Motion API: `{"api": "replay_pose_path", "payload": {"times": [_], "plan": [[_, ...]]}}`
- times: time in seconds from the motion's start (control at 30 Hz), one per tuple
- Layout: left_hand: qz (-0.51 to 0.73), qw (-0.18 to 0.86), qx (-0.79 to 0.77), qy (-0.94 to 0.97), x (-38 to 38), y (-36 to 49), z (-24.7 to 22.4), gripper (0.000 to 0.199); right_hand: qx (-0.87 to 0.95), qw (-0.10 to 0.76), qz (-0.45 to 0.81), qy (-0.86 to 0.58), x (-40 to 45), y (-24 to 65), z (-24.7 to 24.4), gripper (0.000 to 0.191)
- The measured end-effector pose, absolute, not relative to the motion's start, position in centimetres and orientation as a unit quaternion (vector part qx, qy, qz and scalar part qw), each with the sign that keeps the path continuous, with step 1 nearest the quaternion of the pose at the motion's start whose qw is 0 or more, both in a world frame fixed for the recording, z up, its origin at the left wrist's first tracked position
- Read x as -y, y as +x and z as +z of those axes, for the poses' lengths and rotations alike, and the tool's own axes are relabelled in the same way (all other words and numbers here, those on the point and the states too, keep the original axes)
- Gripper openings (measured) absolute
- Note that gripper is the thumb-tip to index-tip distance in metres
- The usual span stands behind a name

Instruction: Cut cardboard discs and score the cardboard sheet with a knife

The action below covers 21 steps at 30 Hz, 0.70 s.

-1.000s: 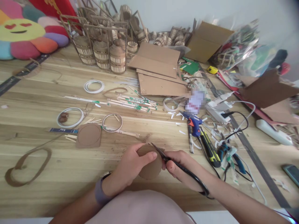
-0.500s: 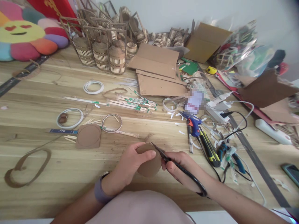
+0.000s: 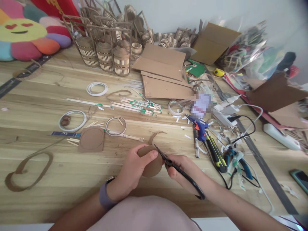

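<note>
My left hand (image 3: 134, 165) pinches a round brown cardboard disc (image 3: 151, 164), thumb on top and fingers beneath. In my right hand (image 3: 181, 168) is a pair of black-handled scissors (image 3: 185, 176). Their blades lie along the disc's upper right edge, pointing up and left. A thin curved cardboard strip (image 3: 154, 137) rises past the disc's far edge; whether it is still joined to the disc is hidden. To the left lies a square cardboard piece (image 3: 91, 140) with a circle marked on it.
A blue glue gun (image 3: 201, 128), a yellow-black utility knife (image 3: 216, 152) and pliers (image 3: 244, 165) lie to the right among cords. Flat cardboard sheets (image 3: 166, 85) and small slatted buckets in frames (image 3: 105, 57) stand farther back. Tape rolls (image 3: 97, 89) and wrapped sticks (image 3: 134, 106) lie mid-table.
The disc and both hands have shifted slightly left and up. The curved strip now stands out more beyond the disc's far edge. The scissors have moved left along with the right hand.
</note>
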<state>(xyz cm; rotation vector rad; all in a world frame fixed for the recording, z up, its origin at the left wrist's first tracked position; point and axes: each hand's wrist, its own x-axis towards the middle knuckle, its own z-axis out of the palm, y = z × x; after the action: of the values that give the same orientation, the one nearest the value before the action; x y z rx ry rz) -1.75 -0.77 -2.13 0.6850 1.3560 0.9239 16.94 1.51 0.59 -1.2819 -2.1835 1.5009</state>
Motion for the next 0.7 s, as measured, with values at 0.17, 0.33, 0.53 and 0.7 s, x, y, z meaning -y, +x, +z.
{"api": "replay_pose_path", "payload": {"times": [0.17, 0.33, 0.53, 0.7], "plan": [[0.393, 0.625, -0.612, 0.283, 0.63, -1.63, -1.76, 0.047, 0.736, 0.097, 0.519, -0.423, -1.86, 17.07, 0.6, 0.074], [0.389, 0.629, -0.607, 0.291, 0.7, -1.64, -1.75, 0.044, 0.734, 0.105, 0.532, -0.408, -1.95, 16.92, 0.85, 0.072], [0.385, 0.647, -0.592, 0.287, 0.75, -1.58, -1.82, 0.043, 0.733, 0.111, 0.538, -0.401, -1.86, 16.89, 1.27, 0.069], [0.376, 0.642, -0.597, 0.299, 0.73, -1.6, -1.69, 0.044, 0.734, 0.111, 0.537, -0.401, -1.61, 17.15, 1.2, 0.068]]}}
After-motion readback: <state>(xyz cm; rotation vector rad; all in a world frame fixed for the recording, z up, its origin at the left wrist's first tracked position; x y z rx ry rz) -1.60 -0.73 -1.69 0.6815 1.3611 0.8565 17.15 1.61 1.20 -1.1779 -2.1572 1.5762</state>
